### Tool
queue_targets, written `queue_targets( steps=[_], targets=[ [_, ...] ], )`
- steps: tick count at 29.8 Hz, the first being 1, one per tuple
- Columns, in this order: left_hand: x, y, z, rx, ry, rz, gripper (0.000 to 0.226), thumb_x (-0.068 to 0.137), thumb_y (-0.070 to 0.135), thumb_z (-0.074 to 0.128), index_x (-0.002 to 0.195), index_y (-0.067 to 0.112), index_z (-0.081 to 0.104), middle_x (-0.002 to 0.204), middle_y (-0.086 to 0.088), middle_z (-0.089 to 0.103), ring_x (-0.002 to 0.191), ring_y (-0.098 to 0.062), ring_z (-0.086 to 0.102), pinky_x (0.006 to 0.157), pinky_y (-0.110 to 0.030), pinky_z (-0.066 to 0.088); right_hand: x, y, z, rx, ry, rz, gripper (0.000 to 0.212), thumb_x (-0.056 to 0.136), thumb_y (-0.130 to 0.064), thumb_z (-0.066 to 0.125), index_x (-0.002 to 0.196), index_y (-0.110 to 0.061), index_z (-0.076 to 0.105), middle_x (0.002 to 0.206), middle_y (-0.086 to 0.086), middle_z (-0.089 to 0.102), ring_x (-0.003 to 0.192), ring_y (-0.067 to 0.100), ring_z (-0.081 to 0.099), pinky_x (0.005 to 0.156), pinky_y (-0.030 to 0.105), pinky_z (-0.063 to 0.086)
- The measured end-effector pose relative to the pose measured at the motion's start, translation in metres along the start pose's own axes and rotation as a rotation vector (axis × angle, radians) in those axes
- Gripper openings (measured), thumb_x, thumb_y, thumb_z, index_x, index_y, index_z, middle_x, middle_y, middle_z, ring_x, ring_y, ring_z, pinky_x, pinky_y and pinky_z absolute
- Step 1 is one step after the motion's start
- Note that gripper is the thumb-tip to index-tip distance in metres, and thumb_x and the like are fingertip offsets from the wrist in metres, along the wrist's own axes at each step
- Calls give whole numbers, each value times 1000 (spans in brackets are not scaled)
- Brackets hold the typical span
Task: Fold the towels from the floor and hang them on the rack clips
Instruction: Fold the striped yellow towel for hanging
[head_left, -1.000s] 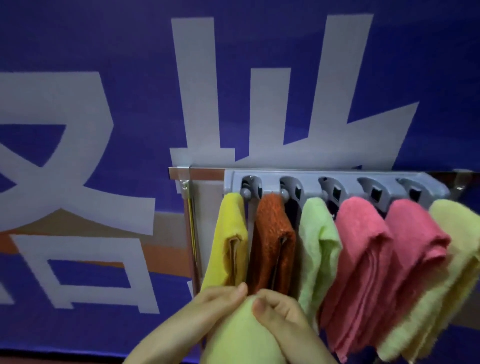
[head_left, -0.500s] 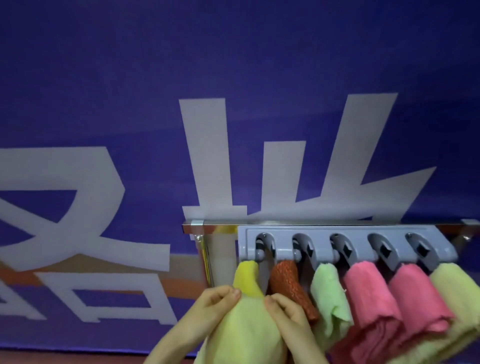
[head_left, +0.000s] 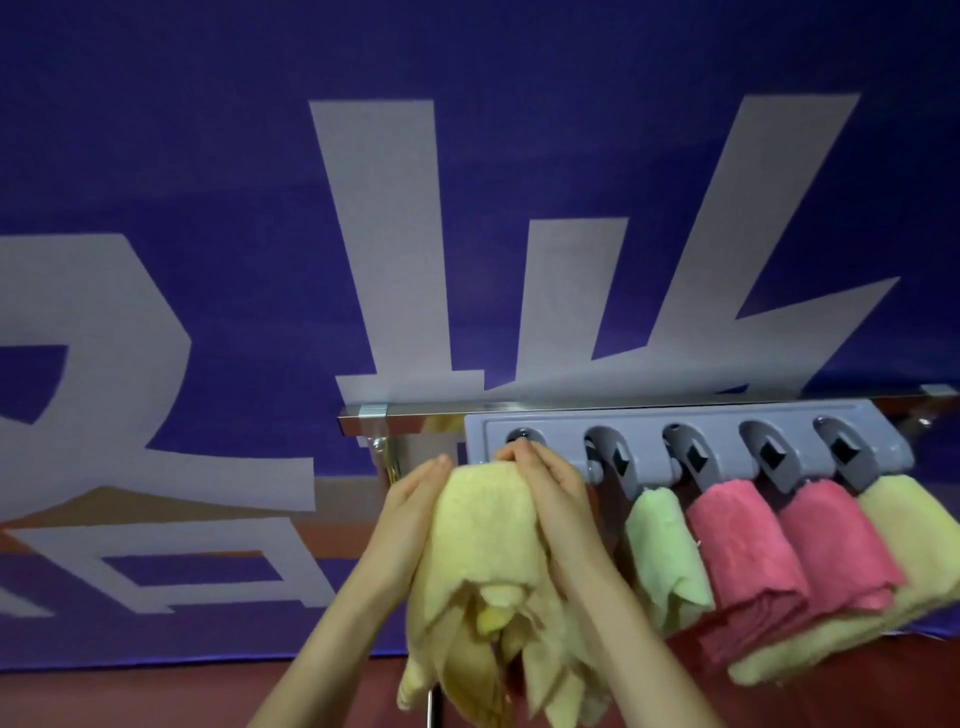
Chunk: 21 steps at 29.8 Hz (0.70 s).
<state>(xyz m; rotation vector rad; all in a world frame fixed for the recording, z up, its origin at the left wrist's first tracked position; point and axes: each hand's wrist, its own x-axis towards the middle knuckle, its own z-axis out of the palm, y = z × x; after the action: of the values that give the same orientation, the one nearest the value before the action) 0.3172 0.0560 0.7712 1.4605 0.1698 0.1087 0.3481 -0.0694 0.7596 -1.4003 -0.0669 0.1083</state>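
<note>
A folded pale yellow towel (head_left: 485, 525) is held up against the leftmost clip (head_left: 522, 436) of the grey clip rack (head_left: 691, 421). My left hand (head_left: 410, 512) holds the towel's left side, fingers lying along it. My right hand (head_left: 553, 483) grips its top right, fingertips at the clip's mouth. The towel hides the yellow and orange towels that hang behind it. To the right hang a light green towel (head_left: 662, 540), two pink towels (head_left: 743, 540) (head_left: 831, 535) and a pale yellow towel (head_left: 914, 525), each from a clip.
The rack is fixed to a shiny metal rail (head_left: 415, 418) on a stand, with a post (head_left: 430, 709) below. Behind is a blue banner (head_left: 208, 182) with large white characters. A reddish floor strip (head_left: 182, 696) runs along the bottom.
Both hands have raised the pale yellow towel from below the hanging towels up to the leftmost clip. It now covers the yellow and orange towels. The view has tilted upward.
</note>
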Motion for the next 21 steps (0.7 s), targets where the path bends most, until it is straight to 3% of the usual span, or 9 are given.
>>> queue_targets(
  steps=[3, 7, 10, 12, 15, 18, 21],
  targets=[
    [2, -6, -3, -42, -6, -33, 31, 92, 22, 42, 68, 13, 61, 59, 3, 68, 60, -6, 62, 60, -18, 48, -2, 12, 0, -157, -107, -12, 24, 91, -14, 48, 77, -27, 62, 79, -11, 63, 68, -11, 55, 67, 2, 41],
    [2, -5, -6, -25, -13, -26, 32, 92, 22, 42, 68, 7, 59, 56, 3, 65, 56, -5, 60, 56, -13, 48, -20, 33, -14, -109, -69, -5, 22, 93, -12, 42, 90, -23, 60, 95, -12, 62, 82, -12, 56, 73, 2, 40],
    [4, -3, -12, -26, -17, -36, 33, 92, 23, 43, 65, 9, 58, 54, 4, 63, 54, -4, 59, 56, -13, 47, -30, 50, -18, -108, -45, 12, 19, 93, -12, 43, 91, -24, 58, 95, -4, 61, 83, 0, 57, 70, 5, 42],
    [4, -5, -13, -17, -34, -71, 36, 91, 22, 43, 59, 15, 57, 49, 6, 62, 51, -1, 58, 53, -11, 46, -32, 52, -15, -57, -21, -11, 18, 92, -11, 44, 95, -23, 57, 88, -2, 60, 75, -1, 56, 66, 7, 42],
    [0, -12, -11, 59, -124, -134, 35, 92, 25, 39, 65, 14, 58, 57, 4, 63, 54, -1, 59, 52, -9, 45, -25, 40, -9, -2, 44, -117, 22, 93, -8, 41, 98, -25, 55, 77, -3, 49, 63, -5, 48, 63, 6, 39],
    [-1, -18, -8, 217, -210, -90, 36, 94, 23, 36, 65, 15, 55, 47, 12, 57, 47, 5, 50, 49, -12, 39, -14, 28, -4, -33, 76, -216, 24, 92, -6, 43, 97, -27, 53, 87, -6, 52, 70, -11, 49, 71, 3, 38],
    [6, -21, -3, 249, -179, -32, 32, 93, 22, 39, 64, 11, 47, 43, 13, 45, 43, 3, 38, 47, -11, 31, -4, 21, 3, -51, 54, -223, 26, 91, -2, 42, 95, -26, 52, 95, -9, 55, 74, -15, 51, 74, 1, 38]
  ],
)
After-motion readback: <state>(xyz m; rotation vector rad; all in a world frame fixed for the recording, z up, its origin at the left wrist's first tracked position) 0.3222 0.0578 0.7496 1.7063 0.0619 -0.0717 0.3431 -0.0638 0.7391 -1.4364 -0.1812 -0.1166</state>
